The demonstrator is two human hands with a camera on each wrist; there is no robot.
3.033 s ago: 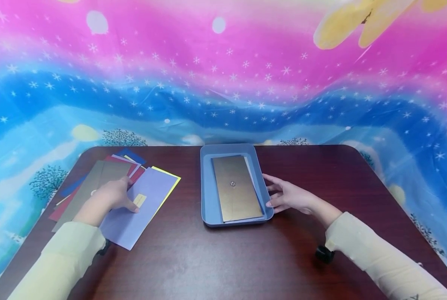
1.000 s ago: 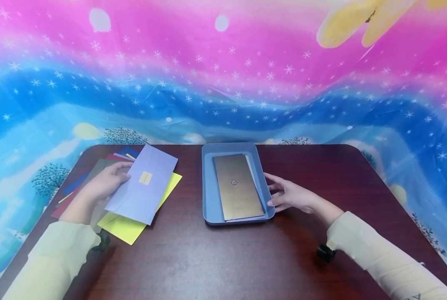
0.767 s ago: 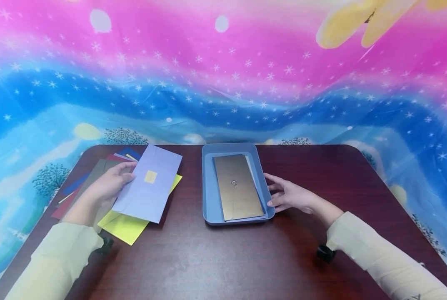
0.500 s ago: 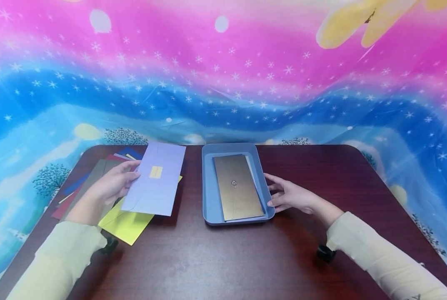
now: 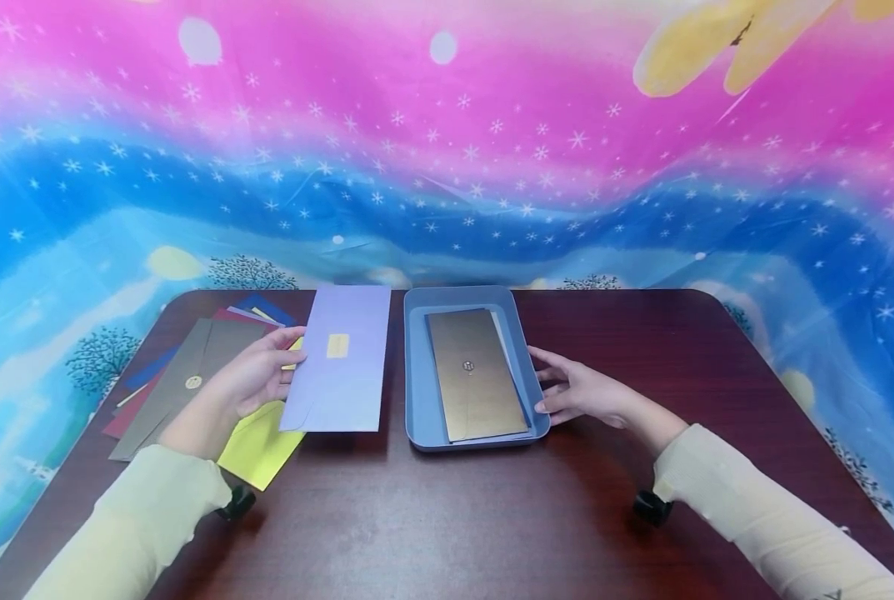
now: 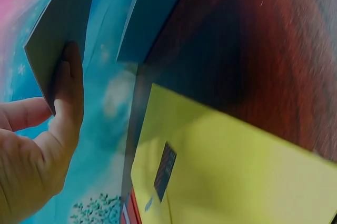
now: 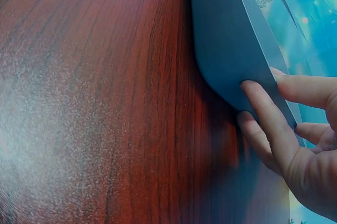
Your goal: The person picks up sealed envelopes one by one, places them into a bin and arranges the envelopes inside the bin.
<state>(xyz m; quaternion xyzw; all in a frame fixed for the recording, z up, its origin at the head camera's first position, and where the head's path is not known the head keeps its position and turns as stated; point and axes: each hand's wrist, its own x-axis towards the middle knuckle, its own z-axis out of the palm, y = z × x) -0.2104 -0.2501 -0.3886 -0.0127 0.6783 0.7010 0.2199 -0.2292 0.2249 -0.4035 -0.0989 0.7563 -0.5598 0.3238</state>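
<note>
In the head view my left hand [image 5: 255, 371] pinches a lilac envelope [image 5: 345, 312] by its left edge, thumb on the front and fingers behind. It is raised over the table, just left of a blue-grey tray [image 5: 420, 417]; a small pale yellow label marks its middle. The left wrist view shows that envelope [image 6: 63, 24] edge-on and dark, above a yellow envelope [image 6: 231, 166]. My right hand [image 5: 585, 392] rests its fairly straight fingers [image 7: 263, 108] against the tray's right outer wall. Inside the tray lies a gold-brown envelope [image 5: 476, 400] over others.
Left of the tray, a fanned pile holds a grey-brown envelope [image 5: 169, 400] with a round seal, red ones, and a blue envelope [image 5: 255, 304]. The yellow envelope lies partly under my left hand. A patterned curtain [image 5: 447, 167] hangs behind the dark wooden table [image 5: 454, 525].
My left hand has picked the lilac envelope off the yellow one, carried it right towards the tray and turned it more upright. My right hand has stayed at the tray.
</note>
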